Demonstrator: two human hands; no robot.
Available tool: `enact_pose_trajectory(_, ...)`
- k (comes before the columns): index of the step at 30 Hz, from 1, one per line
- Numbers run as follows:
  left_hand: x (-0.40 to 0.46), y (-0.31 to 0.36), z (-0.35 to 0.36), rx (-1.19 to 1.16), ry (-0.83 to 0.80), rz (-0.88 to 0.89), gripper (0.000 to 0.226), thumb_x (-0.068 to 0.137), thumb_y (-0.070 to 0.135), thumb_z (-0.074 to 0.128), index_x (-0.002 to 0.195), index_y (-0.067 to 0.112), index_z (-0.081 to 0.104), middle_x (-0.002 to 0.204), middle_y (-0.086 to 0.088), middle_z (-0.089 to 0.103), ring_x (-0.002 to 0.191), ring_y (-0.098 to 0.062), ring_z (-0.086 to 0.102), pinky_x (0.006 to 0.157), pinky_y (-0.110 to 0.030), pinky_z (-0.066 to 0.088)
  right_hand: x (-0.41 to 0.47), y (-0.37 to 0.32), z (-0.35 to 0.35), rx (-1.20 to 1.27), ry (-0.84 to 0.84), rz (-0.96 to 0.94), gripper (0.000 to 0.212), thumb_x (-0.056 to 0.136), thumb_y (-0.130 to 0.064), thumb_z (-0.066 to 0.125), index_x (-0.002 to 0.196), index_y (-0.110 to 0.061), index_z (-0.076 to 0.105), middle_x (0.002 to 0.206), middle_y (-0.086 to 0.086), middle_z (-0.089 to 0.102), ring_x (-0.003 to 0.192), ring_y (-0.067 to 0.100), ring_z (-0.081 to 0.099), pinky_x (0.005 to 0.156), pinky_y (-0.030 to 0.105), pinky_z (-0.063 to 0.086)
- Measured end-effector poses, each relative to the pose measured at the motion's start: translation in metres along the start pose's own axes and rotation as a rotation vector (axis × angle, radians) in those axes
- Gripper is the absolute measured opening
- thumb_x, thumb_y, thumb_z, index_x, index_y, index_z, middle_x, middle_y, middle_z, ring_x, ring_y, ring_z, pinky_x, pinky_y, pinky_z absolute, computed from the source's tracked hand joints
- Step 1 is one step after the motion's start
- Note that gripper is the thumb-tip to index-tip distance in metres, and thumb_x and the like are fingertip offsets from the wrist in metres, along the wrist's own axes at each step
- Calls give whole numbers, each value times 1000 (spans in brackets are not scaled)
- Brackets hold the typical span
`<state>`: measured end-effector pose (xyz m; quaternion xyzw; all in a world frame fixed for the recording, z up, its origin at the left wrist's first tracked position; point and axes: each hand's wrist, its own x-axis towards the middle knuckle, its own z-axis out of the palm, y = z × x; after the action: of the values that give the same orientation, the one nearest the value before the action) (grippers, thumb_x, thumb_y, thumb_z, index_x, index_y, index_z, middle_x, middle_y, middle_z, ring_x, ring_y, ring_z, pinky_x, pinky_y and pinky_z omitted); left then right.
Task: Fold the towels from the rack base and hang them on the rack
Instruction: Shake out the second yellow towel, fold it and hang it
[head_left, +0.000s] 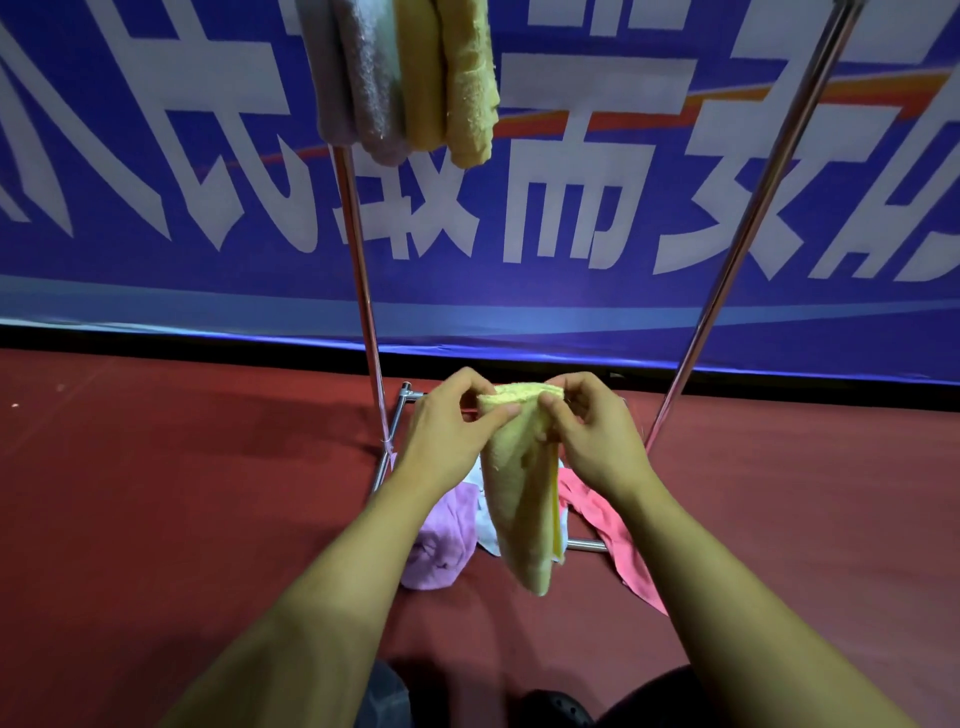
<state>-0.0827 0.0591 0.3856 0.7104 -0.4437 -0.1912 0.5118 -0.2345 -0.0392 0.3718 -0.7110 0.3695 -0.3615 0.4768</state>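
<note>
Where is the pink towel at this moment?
In the head view the pink towel lies crumpled on the red floor at the rack base, low and right of centre, just right of the yellow towel that both hands hold up.

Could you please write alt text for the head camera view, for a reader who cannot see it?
Both hands, left and right, pinch the top of a folded yellow towel. Purple and pink towels lie below it.

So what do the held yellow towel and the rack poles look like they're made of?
Yellow towel, pinched by left hand and right hand: soft terry-like cloth, matte, with a fuzzy nap and a limp drape. Rack poles: apparently polished metal, with bright mirror-like streaks along the tubes.
</note>
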Motion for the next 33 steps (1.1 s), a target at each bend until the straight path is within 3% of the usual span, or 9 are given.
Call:
enact_pose_trajectory(2,0,3,2,-155,19,2,28,79,16,86,88,21,60,77,6,65,72,-10,63,74,-29,56,-1,-6,-2,102,12,30,5,102,-16,62,104,-14,66,94,3,71,72,14,74,74,52,64)
enact_pose_trajectory(5,0,8,2,-315,11,-32,38,80,6,84,110,17,63,74,1,62,67,-4,60,64,-13,51,-2,-12,-2,212,16,33,8,102,-12,62,106,-8,66,97,8,71,80,13,73,77,42,65)
enact_pose_trajectory(11,1,4,-4,-355,-90,-29,41,85,14,81,124,18,69,116,0,74,102,-5,70,92,-21,54,-8,-19,1,381,-48,-37,12,102,-7,60,110,-9,68,101,9,74,94,18,72,84,34,61)
enact_pose_trajectory(15,-5,11,2,-390,-81,-81,25,82,18,83,105,22,75,95,10,79,86,1,71,79,-19,55,-9,-25,2,383,-45,-55,14,101,-9,63,108,-17,72,97,0,76,93,18,72,87,39,60)
enact_pose_trajectory(18,-4,14,6,-350,-24,-84,13,82,21,83,87,30,76,74,19,76,69,9,66,69,-12,51,-8,-22,-1,271,-15,-105,15,100,-14,65,105,-26,72,102,-6,76,99,13,71,88,32,57)
enact_pose_trajectory(22,-4,18,4,-357,-55,-78,12,84,21,82,85,31,76,74,18,76,69,7,67,69,-13,52,-6,-19,-4,324,-70,-78,14,100,-11,63,111,-18,69,106,-8,74,103,8,67,90,25,51)
enact_pose_trajectory(27,-5,25,1,-361,-93,-40,11,86,17,79,87,28,76,73,19,75,68,7,65,67,-12,50,-10,-18,-6,471,-308,53,60,83,-10,78,138,-13,55,126,4,71,117,17,68,93,29,56)
enact_pose_trajectory(31,-4,33,-1,-404,-62,-52,3,85,20,81,86,21,78,76,10,77,70,-1,68,69,-19,55,-15,-7,7,299,-362,134,38,81,-9,85,118,-7,72,114,11,77,112,31,72,101,47,57)
enact_pose_trajectory(33,-3,39,-3,-419,-20,-67,6,83,25,82,84,20,78,78,6,77,71,-4,69,70,-24,57,-16,-6,10,299,-319,171,27,80,-12,86,106,-5,78,107,13,79,108,32,74,99,48,57)
